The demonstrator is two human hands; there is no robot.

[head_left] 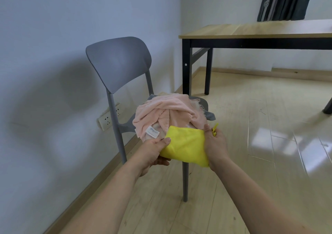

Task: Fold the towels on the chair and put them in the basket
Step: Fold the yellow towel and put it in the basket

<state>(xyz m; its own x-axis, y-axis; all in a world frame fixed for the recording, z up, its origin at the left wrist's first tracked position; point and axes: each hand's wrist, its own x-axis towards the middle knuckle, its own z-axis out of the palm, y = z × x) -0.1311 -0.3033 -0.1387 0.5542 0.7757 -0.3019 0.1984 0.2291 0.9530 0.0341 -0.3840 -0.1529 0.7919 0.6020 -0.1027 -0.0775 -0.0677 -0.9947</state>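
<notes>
A folded yellow towel (186,145) is held in front of the grey chair (119,63), between both hands. My left hand (154,153) grips its left edge, thumb on top and fingers underneath. My right hand (214,144) holds its right edge, thumb pressed on the top corner. A crumpled pink towel (170,113) with a white label lies heaped on the chair seat, just behind the yellow one. A bit of grey cloth (210,116) shows under the pink heap at its right side. No basket is in view.
The chair stands against a pale wall with a socket strip (107,119) behind its leg. A wooden table with black legs (251,30) stands at the back right, dark curtains (283,0) beyond it. Glossy wood floor stretches to the right.
</notes>
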